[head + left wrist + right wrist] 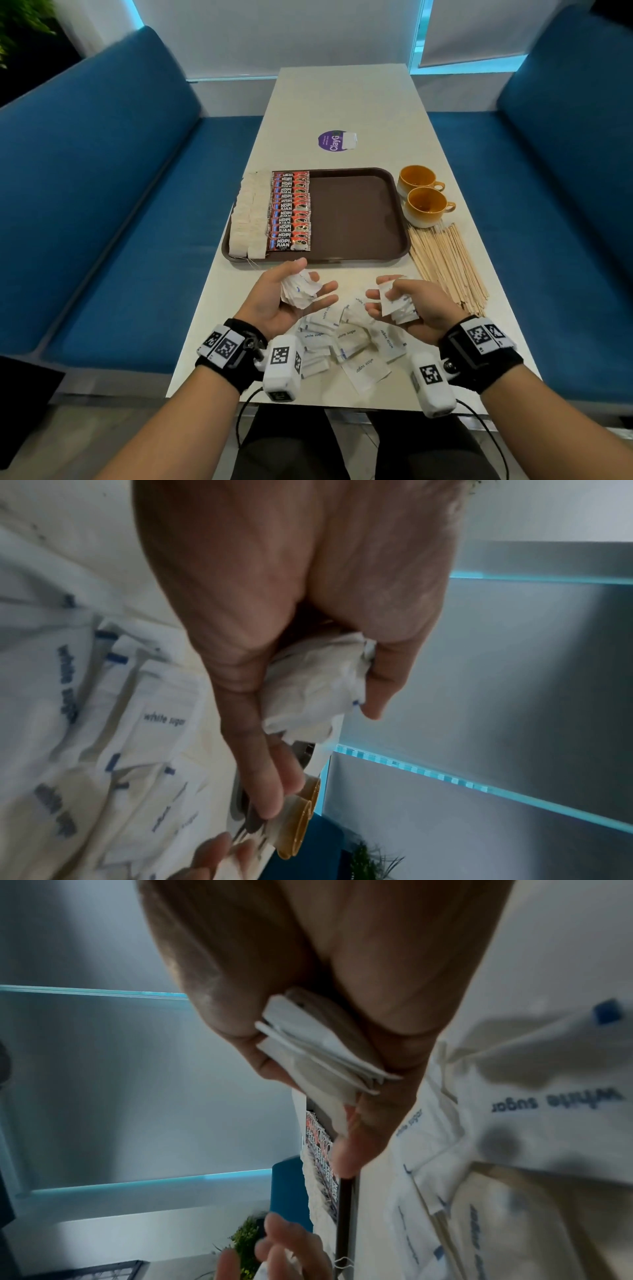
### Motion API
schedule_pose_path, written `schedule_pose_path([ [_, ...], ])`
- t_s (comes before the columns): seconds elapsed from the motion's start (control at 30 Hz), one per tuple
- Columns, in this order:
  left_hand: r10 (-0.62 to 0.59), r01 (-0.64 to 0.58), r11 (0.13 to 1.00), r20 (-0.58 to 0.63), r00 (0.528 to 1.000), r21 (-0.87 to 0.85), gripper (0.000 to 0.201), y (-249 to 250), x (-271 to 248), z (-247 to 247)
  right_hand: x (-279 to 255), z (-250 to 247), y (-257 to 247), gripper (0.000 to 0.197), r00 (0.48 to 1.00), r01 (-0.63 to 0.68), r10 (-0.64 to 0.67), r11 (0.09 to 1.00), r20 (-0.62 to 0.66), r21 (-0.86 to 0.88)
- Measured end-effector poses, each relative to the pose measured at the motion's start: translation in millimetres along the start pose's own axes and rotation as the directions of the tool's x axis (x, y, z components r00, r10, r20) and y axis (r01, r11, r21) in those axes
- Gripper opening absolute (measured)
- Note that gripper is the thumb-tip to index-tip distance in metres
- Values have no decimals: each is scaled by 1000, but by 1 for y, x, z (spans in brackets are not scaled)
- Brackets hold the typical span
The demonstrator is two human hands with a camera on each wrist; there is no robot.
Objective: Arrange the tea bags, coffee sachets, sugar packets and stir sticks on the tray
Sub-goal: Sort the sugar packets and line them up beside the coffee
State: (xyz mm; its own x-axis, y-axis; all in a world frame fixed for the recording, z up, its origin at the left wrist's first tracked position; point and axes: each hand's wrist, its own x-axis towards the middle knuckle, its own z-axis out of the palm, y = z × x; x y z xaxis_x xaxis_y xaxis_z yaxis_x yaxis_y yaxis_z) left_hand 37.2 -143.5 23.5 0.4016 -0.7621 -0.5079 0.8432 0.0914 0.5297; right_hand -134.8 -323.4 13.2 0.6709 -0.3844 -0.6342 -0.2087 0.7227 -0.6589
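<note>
A brown tray (359,219) holds a column of white tea bags (248,216) at its left and a column of red coffee sachets (290,212) beside them. My left hand (294,294) (308,691), palm up just in front of the tray, grips a bunch of white sugar packets (299,289) (315,685). My right hand (390,301) (325,1069) holds another stack of sugar packets (399,305) (315,1047) between thumb and fingers. Several loose sugar packets (346,346) lie on the table below both hands. Wooden stir sticks (448,267) lie right of the tray.
Two yellow cups (423,195) stand at the tray's right edge, behind the stir sticks. A purple round sticker (334,141) lies farther back on the white table (342,96). Blue benches (102,205) run along both sides.
</note>
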Motion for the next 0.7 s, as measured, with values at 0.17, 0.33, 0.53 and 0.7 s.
schedule_pose_path([
  [0.17,82,-84,973,19,996,213,30,2,3,-8,3,-1,-2,30,996,83,-85,992,-15,-97],
  [0.33,199,-129,782,-48,979,610,20,1,6,-2,12,-2,-10,13,957,206,-278,846,-78,-492],
  [0.53,247,-43,15,38,968,999,33,-8,19,3,20,12,-8,20,945,176,-327,414,35,-893],
  [0.7,182,17,-357,52,982,934,56,-23,28,1,25,19,0,59,953,91,-298,87,61,-992],
])
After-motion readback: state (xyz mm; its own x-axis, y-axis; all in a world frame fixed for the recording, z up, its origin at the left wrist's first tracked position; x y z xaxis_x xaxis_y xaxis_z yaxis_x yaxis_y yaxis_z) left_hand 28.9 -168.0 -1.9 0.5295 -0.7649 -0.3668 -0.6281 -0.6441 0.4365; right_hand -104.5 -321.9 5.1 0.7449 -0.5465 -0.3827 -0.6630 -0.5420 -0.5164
